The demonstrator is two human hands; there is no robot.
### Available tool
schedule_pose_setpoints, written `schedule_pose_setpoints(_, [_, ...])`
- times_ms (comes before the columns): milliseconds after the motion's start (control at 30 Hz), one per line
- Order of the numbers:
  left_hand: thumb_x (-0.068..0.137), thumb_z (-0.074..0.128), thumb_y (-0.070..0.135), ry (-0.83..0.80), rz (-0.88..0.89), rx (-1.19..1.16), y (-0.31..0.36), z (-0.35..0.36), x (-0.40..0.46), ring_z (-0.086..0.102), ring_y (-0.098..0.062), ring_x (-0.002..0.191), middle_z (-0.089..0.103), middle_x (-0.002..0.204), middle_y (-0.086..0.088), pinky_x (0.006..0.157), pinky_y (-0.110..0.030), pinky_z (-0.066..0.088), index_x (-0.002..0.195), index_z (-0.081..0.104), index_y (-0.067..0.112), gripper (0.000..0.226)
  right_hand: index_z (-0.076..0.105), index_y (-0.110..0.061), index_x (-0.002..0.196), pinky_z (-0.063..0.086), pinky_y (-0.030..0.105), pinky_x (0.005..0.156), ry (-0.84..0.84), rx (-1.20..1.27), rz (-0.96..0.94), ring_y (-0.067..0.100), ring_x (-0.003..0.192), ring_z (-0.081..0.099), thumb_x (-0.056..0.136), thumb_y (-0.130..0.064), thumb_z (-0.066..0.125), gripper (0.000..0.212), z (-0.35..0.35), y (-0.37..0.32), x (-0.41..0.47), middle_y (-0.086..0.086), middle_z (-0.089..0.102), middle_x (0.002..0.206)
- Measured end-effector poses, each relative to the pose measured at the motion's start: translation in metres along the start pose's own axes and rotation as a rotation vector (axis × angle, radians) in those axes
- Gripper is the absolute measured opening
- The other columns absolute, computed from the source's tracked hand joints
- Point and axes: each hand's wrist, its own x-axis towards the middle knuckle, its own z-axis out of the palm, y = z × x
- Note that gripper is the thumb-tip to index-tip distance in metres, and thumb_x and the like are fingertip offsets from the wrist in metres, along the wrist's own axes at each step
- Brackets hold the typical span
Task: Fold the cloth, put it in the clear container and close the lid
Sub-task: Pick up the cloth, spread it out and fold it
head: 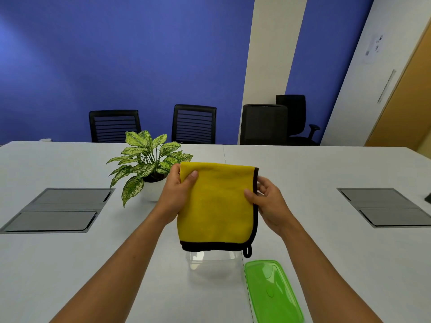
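A yellow cloth (217, 203) with black trim and a small black loop at its lower right corner hangs folded in the air above the table. My left hand (178, 194) pinches its upper left edge, thumb on the front. My right hand (268, 201) grips its right edge, thumb on the front. Below the cloth stands the clear container (211, 264), open, its far rim partly hidden by the cloth's lower edge. The green lid (272, 290) lies flat on the table just to the right of the container.
A potted plant (149, 164) in a white pot stands behind and left of the cloth. Grey floor-box panels are set into the white table at left (58, 209) and right (384, 206). Black chairs (194, 123) line the far edge.
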Motion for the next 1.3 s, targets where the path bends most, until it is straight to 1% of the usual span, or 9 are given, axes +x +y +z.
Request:
schedule_pose_setpoints(133, [0.095, 0.055, 0.032, 0.026, 0.081, 0.181, -0.004, -0.001, 0.0, 0.06, -0.018, 0.091, 0.058, 0.101, -0.004, 0.071, -0.031, 0.052, 0.108, 0.045, 0.02, 0.02, 0.053, -0.004, 0.127, 0.054, 0.041, 0.092, -0.134, 0.046, 0.131, 0.034, 0.117, 0.059, 0.078, -0.006, 0.069, 0.052, -0.004, 0.017, -0.008, 0.015, 0.061, 0.128])
schedule_pose_setpoints(300, [0.09, 0.057, 0.042, 0.041, 0.179, 0.436, -0.013, 0.0, 0.0, 0.058, -0.007, 0.075, 0.057, 0.086, 0.007, 0.061, -0.023, 0.046, 0.106, 0.04, 0.02, 0.032, 0.039, -0.02, 0.137, 0.052, 0.047, 0.092, -0.09, -0.094, 0.176, 0.025, 0.117, 0.057, 0.095, -0.025, 0.053, 0.045, 0.001, 0.027, -0.009, 0.002, 0.054, 0.133])
schedule_pose_setpoints(400, [0.071, 0.069, 0.053, -0.039, -0.078, 0.277, -0.012, -0.004, 0.0, 0.063, -0.014, 0.095, 0.06, 0.108, 0.004, 0.075, -0.033, 0.056, 0.121, 0.04, 0.024, 0.064, 0.04, -0.018, 0.135, 0.049, 0.049, 0.098, -0.024, -0.094, 0.16, 0.026, 0.117, 0.056, 0.095, -0.028, 0.052, 0.043, 0.002, 0.028, -0.007, 0.006, 0.053, 0.134])
schedule_pose_setpoints(500, [0.068, 0.08, 0.031, -0.229, -0.322, 0.03, -0.021, -0.015, -0.002, 0.063, -0.027, 0.11, 0.058, 0.127, -0.006, 0.086, -0.043, 0.057, 0.133, 0.04, 0.02, 0.077, 0.043, -0.022, 0.13, 0.05, 0.049, 0.095, 0.018, -0.092, 0.156, 0.024, 0.114, 0.057, 0.095, -0.028, 0.052, 0.036, 0.001, 0.03, -0.005, 0.006, 0.054, 0.133])
schedule_pose_setpoints(633, [0.077, 0.074, 0.011, -0.42, -0.362, -0.073, -0.031, -0.024, -0.007, 0.064, -0.03, 0.114, 0.065, 0.129, -0.009, 0.092, -0.045, 0.055, 0.134, 0.048, 0.014, 0.062, 0.044, -0.02, 0.129, 0.052, 0.049, 0.093, 0.025, -0.052, 0.185, 0.026, 0.113, 0.058, 0.095, -0.026, 0.053, 0.036, -0.006, 0.034, -0.007, 0.008, 0.055, 0.133])
schedule_pose_setpoints(900, [0.092, 0.06, 0.021, -0.296, -0.32, 0.073, -0.048, -0.032, -0.019, 0.059, -0.026, 0.114, 0.054, 0.132, 0.001, 0.078, -0.045, 0.056, 0.128, 0.044, 0.038, 0.043, 0.042, -0.02, 0.133, 0.051, 0.055, 0.092, -0.168, 0.054, 0.239, 0.035, 0.117, 0.058, 0.089, -0.006, 0.059, 0.049, -0.018, 0.039, -0.014, 0.013, 0.055, 0.131])
schedule_pose_setpoints(1067, [0.094, 0.058, 0.015, -0.259, -0.25, 0.033, -0.06, -0.036, -0.027, 0.064, -0.021, 0.108, 0.063, 0.123, 0.008, 0.069, -0.036, 0.059, 0.126, 0.053, 0.04, 0.041, 0.06, -0.03, 0.115, 0.058, 0.05, 0.076, -0.08, -0.07, 0.178, 0.03, 0.107, 0.062, 0.092, 0.006, 0.051, 0.044, -0.016, 0.044, -0.016, 0.006, 0.061, 0.122])
schedule_pose_setpoints(1200, [0.092, 0.046, -0.011, -0.258, -0.148, 0.019, -0.06, -0.035, -0.029, 0.058, -0.029, 0.085, 0.064, 0.095, 0.002, 0.058, -0.034, 0.047, 0.081, 0.067, 0.021, 0.04, 0.066, -0.014, 0.074, 0.047, 0.043, 0.063, 0.0, -0.07, 0.122, 0.034, 0.092, 0.057, 0.08, 0.023, 0.029, 0.053, -0.009, 0.043, -0.017, 0.011, 0.065, 0.103])
schedule_pose_setpoints(1300, [0.087, 0.044, -0.021, -0.233, -0.155, 0.006, -0.061, -0.036, -0.029, 0.056, -0.034, 0.099, 0.058, 0.109, -0.009, 0.07, -0.043, 0.049, 0.062, 0.067, 0.017, 0.051, 0.062, -0.01, 0.066, 0.048, 0.041, 0.063, 0.0, -0.043, 0.143, 0.035, 0.094, 0.057, 0.078, 0.026, 0.03, 0.049, -0.01, 0.043, -0.016, 0.011, 0.063, 0.103])
